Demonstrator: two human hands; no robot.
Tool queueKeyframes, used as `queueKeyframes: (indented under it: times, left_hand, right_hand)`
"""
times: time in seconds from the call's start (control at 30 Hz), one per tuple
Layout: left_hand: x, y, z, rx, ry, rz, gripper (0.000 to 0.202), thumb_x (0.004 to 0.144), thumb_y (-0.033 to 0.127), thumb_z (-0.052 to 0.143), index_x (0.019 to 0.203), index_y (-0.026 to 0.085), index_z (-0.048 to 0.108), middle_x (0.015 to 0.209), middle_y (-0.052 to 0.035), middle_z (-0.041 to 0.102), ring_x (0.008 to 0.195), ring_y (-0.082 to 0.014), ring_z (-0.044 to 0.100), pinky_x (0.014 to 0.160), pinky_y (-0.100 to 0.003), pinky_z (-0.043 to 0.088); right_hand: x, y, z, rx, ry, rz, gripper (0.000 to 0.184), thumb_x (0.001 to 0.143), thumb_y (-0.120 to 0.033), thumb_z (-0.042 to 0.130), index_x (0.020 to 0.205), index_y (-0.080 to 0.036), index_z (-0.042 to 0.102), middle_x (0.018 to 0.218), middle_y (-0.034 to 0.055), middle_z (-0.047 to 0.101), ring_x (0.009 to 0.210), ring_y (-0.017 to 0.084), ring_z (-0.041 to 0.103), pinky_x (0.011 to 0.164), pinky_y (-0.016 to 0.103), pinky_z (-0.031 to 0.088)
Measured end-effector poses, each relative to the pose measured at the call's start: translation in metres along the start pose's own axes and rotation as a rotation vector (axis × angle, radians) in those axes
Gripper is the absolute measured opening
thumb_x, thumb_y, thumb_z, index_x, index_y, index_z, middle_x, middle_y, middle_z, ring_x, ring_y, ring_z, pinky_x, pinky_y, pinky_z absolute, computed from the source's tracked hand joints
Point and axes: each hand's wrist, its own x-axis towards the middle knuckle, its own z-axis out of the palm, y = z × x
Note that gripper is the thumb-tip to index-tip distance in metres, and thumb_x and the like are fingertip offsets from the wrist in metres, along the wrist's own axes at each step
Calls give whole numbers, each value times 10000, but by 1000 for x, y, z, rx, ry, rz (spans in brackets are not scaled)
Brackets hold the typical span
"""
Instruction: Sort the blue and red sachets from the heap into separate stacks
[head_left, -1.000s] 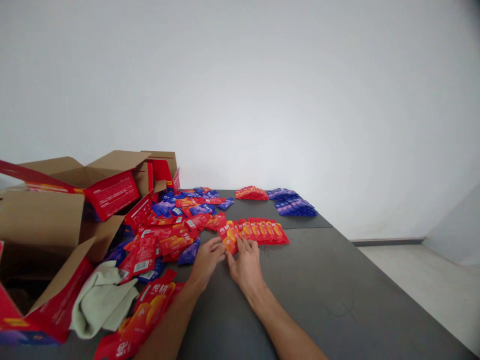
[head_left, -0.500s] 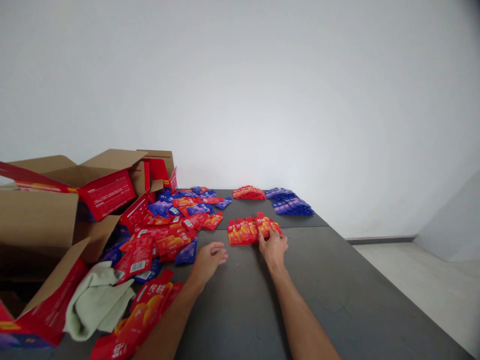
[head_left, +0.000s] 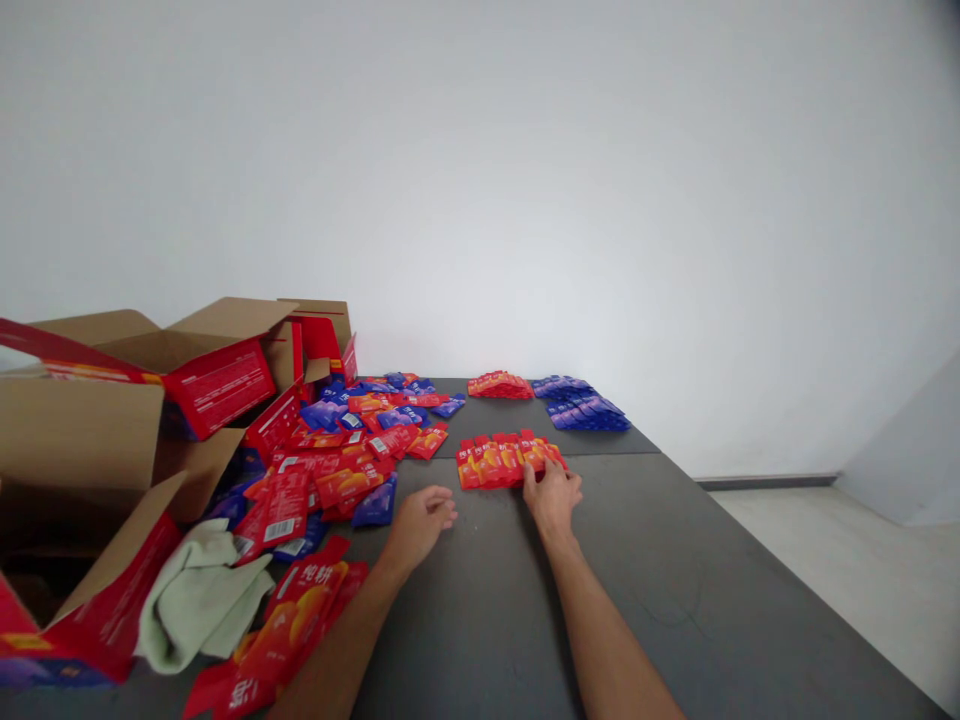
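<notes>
My right hand (head_left: pixel 553 497) grips the lower edge of a red pouch (head_left: pixel 530 448) at the right end of an overlapping row of red pouches (head_left: pixel 487 464). These pouches carry orange fruit pictures and white lettering. Left of the row, my left hand (head_left: pixel 421 518) hovers just over the table with loosely bent fingers apart, holding nothing. Beside it lies a blue pouch (head_left: pixel 375 502), at the edge of a jumbled heap of red and blue pouches (head_left: pixel 352 460).
Behind the row, a red pouch stack (head_left: pixel 500 386) and blue pouch stacks (head_left: pixel 589 412) stand on the grey table (head_left: pixel 480 620). Opened cardboard boxes (head_left: pixel 217 388) crowd the left side. A pale green cloth (head_left: pixel 199 598) and larger red packs (head_left: pixel 289 630) lie near the front left.
The red pouch under my right hand has gone down and settled into line with the row. My right hand shifted slightly right; my left hand has hardly moved.
</notes>
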Motion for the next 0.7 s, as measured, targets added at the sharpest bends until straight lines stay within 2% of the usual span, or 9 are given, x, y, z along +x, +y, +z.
queueKeyframes:
  times: [0.17, 0.33, 0.47, 0.57, 0.7]
  left_hand:
    - [-3, 0, -3, 149, 6, 64, 233, 776, 265, 661, 972, 140, 670, 932, -139, 742, 811, -241, 725, 750, -365, 573]
    - [-2, 8, -12, 466, 118, 262, 253, 789, 166, 587, 1021, 171, 691, 1044, -121, 730, 1004, -238, 678, 974, -383, 487]
    - [6, 15, -23, 782, 232, 368, 331, 796, 114, 530, 1091, 150, 677, 1212, -139, 661, 1199, -250, 571, 1099, -390, 381]
    - [11, 19, -37, 1077, 329, 324, 386, 808, 134, 519, 1171, 128, 653, 1324, -167, 586, 1306, -284, 473, 1144, -431, 305]
    - [11, 19, -59, 1336, 530, 164, 497, 795, 165, 528, 1288, 132, 588, 1464, -203, 457, 1413, -383, 303, 1139, -579, 205]
  right_hand:
    - [-6, -7, -7, -9, 60, -18, 451, 908, -448, 458, 1186, -159, 663, 1329, 189, 547, 1200, 385, 398, 925, 549, 347]
    - [-14, -21, -16, 11, 75, -108, 433, 911, -425, 478, 1220, -169, 643, 1416, 172, 487, 1240, 377, 380, 954, 542, 327]
    - [-27, -39, -18, 75, 57, -230, 407, 905, -385, 495, 1212, -176, 661, 1425, 157, 496, 1264, 378, 368, 984, 547, 312]
    - [-41, -52, -16, 139, 9, -331, 388, 904, -371, 501, 1194, -181, 677, 1430, 150, 500, 1274, 378, 364, 1001, 558, 305]
    - [-59, -65, -17, 201, -73, -439, 348, 900, -341, 517, 1178, -217, 684, 1442, 123, 496, 1275, 357, 371, 1006, 553, 320]
